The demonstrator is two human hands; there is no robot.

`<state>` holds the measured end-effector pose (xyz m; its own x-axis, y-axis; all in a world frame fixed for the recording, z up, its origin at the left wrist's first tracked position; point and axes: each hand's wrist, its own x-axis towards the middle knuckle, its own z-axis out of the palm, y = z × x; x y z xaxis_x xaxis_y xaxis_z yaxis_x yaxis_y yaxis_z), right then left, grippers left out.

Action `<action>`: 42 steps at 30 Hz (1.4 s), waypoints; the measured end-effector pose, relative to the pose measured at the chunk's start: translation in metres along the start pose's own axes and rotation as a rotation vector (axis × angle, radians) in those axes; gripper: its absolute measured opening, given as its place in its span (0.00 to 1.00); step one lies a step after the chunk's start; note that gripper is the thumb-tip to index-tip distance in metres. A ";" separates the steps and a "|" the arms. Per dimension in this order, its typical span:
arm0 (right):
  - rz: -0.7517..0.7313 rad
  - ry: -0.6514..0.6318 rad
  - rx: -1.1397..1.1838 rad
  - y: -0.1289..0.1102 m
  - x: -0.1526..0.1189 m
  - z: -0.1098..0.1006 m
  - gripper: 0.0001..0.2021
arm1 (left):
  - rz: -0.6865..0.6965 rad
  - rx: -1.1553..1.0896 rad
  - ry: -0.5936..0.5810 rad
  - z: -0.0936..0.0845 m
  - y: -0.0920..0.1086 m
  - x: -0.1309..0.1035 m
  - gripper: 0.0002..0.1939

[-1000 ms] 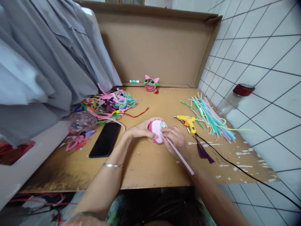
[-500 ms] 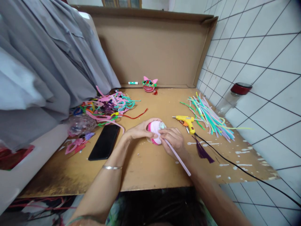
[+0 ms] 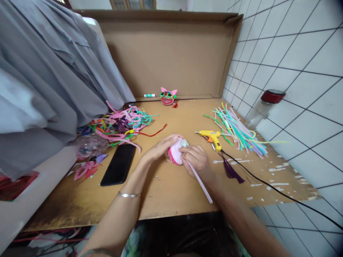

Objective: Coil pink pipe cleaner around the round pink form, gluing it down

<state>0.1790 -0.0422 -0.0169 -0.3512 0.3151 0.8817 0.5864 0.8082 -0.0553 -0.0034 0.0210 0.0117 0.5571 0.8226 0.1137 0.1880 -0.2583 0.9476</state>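
Note:
Near the middle of the table, a small round piece wound with pink pipe cleaner [image 3: 175, 152] is tilted between my hands, its rim a deeper pink and its far end pale and see-through. My left hand [image 3: 160, 148] is wrapped round its left and far side. The fingers of my right hand [image 3: 197, 160] pinch a light pink pipe cleaner [image 3: 199, 182] against its right side, and the loose end of that strip hangs toward the table's front edge. My fingertips partly hide where strip and piece meet.
A yellow hot glue gun [image 3: 211, 137] lies right of my hands, its cord running right, beside a purple tassel [image 3: 232, 169]. Pipe cleaners lie in a bundle [image 3: 238, 130] and a tangle [image 3: 125, 121]. A black phone [image 3: 118, 165], pink-eared figure [image 3: 168, 97] and lidded jar [image 3: 264, 107] also stand about.
The wound piece has turned a little in my left hand. My right hand has shifted slightly left, and the strip's free end has swung left and toward me. The view has moved slightly.

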 end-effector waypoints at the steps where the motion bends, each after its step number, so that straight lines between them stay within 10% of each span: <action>1: 0.000 0.003 -0.001 0.000 0.000 0.000 0.07 | 0.002 0.006 0.001 0.001 0.002 0.000 0.27; 25: -0.014 -0.035 -0.046 -0.002 0.001 -0.001 0.08 | -0.180 -0.239 0.356 0.029 0.001 0.009 0.15; 42: -0.025 -0.021 -0.046 -0.003 0.002 -0.002 0.07 | -0.269 -0.327 0.369 0.028 0.008 0.009 0.16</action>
<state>0.1781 -0.0447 -0.0138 -0.3814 0.3061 0.8722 0.6102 0.7922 -0.0112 0.0257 0.0119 0.0122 0.1933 0.9757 -0.1032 -0.0091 0.1069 0.9942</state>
